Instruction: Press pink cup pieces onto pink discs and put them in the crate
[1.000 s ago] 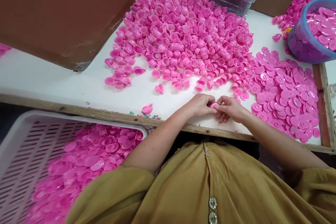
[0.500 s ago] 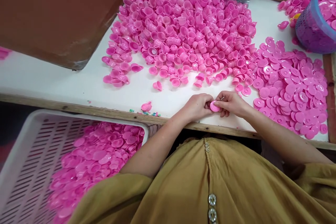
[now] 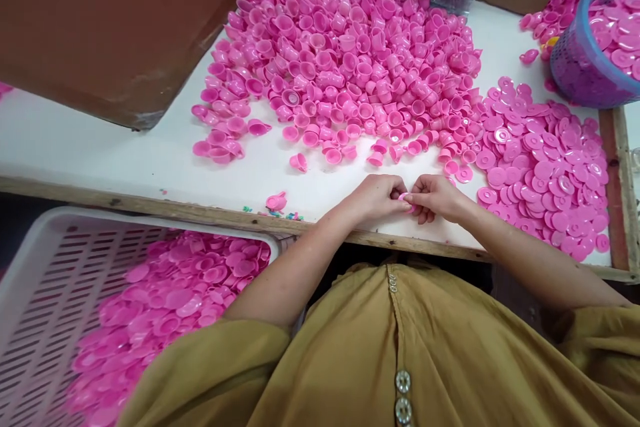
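Observation:
My left hand (image 3: pixel 376 197) and my right hand (image 3: pixel 436 197) meet near the front edge of the white table (image 3: pixel 100 147), fingers pinched together on one small pink plastic piece (image 3: pixel 404 198), mostly hidden between the fingertips. Just beyond the hands lies a big heap of pink toy cups (image 3: pixel 350 53). To the right of my right hand spreads a pile of flat pink saucers (image 3: pixel 543 173).
A white slotted crate (image 3: pixel 45 293) at lower left holds joined pink cup-and-saucer pieces (image 3: pixel 170 307). A brown cardboard box (image 3: pixel 115 20) stands at back left. A blue basket (image 3: pixel 585 60) of saucers sits at the right. A lone pink cup (image 3: pixel 277 201) lies near the table edge.
Both hands stay together at the table edge; the pink piece, seen flat-on half a second ago, is now turned and mostly covered by the fingers. The camera view shifted slightly.

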A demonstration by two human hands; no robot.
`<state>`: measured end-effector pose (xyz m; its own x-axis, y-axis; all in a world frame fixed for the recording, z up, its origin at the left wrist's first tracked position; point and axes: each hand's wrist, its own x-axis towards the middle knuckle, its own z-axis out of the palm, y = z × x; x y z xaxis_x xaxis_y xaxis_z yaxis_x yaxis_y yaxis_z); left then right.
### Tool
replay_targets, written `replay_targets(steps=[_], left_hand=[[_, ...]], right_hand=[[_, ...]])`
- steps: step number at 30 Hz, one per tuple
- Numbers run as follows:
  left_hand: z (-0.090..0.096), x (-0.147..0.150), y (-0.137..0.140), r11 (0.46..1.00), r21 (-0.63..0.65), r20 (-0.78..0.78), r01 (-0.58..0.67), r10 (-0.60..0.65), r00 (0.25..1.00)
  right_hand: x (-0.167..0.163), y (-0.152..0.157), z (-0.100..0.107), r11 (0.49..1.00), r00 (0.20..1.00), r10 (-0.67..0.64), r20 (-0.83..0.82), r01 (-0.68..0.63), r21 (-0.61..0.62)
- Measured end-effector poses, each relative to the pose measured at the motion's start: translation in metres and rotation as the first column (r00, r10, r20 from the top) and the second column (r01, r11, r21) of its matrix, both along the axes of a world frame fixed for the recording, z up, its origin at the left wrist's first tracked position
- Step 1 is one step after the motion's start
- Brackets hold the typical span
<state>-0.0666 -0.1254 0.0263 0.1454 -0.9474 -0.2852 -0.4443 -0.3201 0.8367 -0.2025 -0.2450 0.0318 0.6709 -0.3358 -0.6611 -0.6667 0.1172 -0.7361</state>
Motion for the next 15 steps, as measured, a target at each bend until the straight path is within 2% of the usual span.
replay_targets(steps=[2,9,15], left_hand=[[-0.002,-0.001,-0.007,1.000,0.014,0.028,-0.026,0.025,0.999],[-0.004,0.002,-0.019,0.991,0.113,0.074,0.071,-0.079,0.994],[-0.003,-0.015,-0.003,0.999,-0.013,0.176,-0.039,0.040,0.984]], right_hand=[[0.002,-0.001,0.002,1.000,1.000,0.005,-0.023,-0.005,0.009],[0.005,-0.001,-0.002,0.998,0.996,0.058,-0.071,-0.059,-0.009],[-0.006,0.006,-0.010,0.998,0.998,-0.015,0.065,0.019,-0.060]])
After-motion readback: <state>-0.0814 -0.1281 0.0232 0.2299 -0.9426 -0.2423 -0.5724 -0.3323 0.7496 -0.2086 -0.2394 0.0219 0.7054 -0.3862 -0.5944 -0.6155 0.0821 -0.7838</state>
